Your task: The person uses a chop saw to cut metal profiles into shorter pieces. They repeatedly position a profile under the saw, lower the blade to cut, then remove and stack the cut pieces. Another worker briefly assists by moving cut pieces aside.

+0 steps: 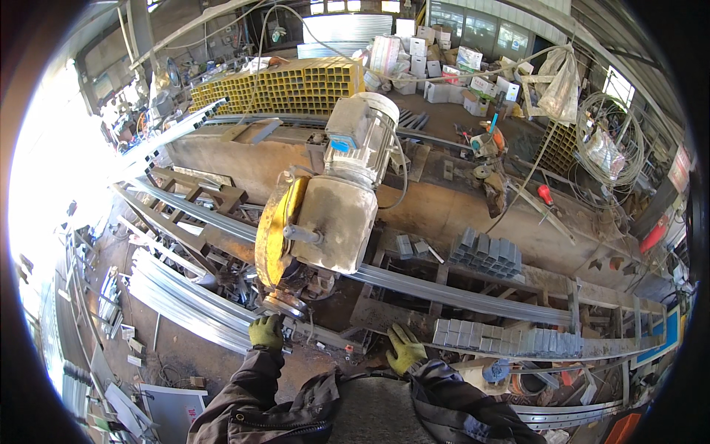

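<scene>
While the left hand (266, 333) is curled by a round metal fitting (285, 303), its grip cannot be told; under the saw (340, 222), loosely clamped tubing could be jolted; the right hand (405, 349) is spread, nothing gripped; beyond it, long steel tubes (466, 297) are laid.

white glare (44, 170) washes out the left — indoors it's dimmer, straight lines bending toward a black rim (695, 52).

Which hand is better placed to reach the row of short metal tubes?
Probably the right hand: it is open beside the tube row; the left hand is farther off, by the handwheel.
</scene>
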{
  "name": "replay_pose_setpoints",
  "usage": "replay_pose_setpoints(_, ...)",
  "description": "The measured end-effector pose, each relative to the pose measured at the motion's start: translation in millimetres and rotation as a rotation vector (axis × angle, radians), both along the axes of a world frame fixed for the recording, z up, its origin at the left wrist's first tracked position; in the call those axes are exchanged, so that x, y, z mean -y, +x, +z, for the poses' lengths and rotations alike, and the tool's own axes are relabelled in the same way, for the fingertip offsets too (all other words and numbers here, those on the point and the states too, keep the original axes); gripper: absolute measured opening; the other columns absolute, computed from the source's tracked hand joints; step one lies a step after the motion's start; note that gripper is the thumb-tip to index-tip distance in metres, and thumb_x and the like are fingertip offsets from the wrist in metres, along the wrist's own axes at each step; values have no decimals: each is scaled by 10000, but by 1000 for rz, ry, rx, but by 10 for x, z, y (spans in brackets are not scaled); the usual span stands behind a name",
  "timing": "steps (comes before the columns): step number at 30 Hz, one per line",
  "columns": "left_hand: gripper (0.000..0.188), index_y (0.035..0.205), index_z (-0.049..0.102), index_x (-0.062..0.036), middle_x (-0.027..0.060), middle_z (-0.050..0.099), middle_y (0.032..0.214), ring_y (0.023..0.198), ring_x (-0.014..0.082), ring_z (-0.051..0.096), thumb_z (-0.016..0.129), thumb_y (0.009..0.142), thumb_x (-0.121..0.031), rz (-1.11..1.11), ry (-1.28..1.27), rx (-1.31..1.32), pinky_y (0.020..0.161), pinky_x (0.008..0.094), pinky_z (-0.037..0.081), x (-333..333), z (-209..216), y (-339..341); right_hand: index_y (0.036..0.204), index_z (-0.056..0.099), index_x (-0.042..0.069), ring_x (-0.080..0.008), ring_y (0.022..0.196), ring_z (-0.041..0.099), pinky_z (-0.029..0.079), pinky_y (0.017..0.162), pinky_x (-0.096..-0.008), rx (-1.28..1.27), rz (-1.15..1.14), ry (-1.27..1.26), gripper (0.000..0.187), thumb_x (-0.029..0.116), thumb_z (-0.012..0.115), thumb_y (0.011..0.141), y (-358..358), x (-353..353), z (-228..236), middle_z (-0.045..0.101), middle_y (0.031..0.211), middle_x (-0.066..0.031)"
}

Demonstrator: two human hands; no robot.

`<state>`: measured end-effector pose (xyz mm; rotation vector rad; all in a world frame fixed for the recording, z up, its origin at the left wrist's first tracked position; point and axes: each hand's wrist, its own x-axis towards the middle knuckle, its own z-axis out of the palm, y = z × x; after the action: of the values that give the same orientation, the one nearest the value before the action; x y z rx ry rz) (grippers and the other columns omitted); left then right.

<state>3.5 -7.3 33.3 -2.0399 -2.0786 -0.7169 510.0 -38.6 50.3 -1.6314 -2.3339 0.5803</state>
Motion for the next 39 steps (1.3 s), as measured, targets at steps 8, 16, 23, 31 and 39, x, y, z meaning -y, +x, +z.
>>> replay_pose_setpoints(8, 222, 1229, 832, -176, 149, 838, 1084, 1029, 468, 779, 767, 1036, -266, -15, 40, 4, 913, 631, 581, -16, -28, -8, 1831, 523, 79, -439, 1805, 354, 365, 1465, -535, -2, 5, 29, 855, 434, 732, 1081, 7, 4, -62, 390, 1954, -195)
replay_pose_setpoints(16, 217, 1223, 825, -174, 158, 840, 1084, 1024, 471, 779, 761, 1038, -269, -20, 33, -20, 912, 635, 583, -19, -39, -33, 1846, 498, 86, -443, 1813, 336, 361, 1469, -533, 61, 2, -57, 862, 445, 719, 1095, 18, -10, -39, 364, 1970, -181)
replay_pose_setpoints(23, 220, 1233, 824, -187, 153, 837, 1075, 1019, 469, 779, 762, 1040, -275, -13, 40, -9, 908, 632, 580, -28, -69, -36, 1845, 502, 87, -434, 1814, 337, 361, 1471, -522, 35, 15, 5, 846, 445, 705, 1106, 20, -5, -29, 367, 1971, -171)
replay_pose_setpoints(31, 219, 1232, 827, -196, 147, 830, 1057, 1005, 456, 779, 779, 1026, -255, -25, 89, -15, 891, 629, 573, -22, -70, -36, 1835, 523, 98, -423, 1810, 351, 367, 1466, -521, 49, 3, -40, 842, 435, 728, 1091, 28, -15, -35, 385, 1965, -160)
replay_pose_setpoints(39, 229, 1241, 830, -189, 145, 826, 1048, 1000, 459, 775, 764, 1035, -261, -8, 47, -31, 890, 629, 571, -21, -53, -22, 1824, 539, 106, -412, 1797, 375, 405, 1444, -532, 28, 18, 50, 843, 416, 761, 1072, 29, -11, -98, 403, 1953, -151)
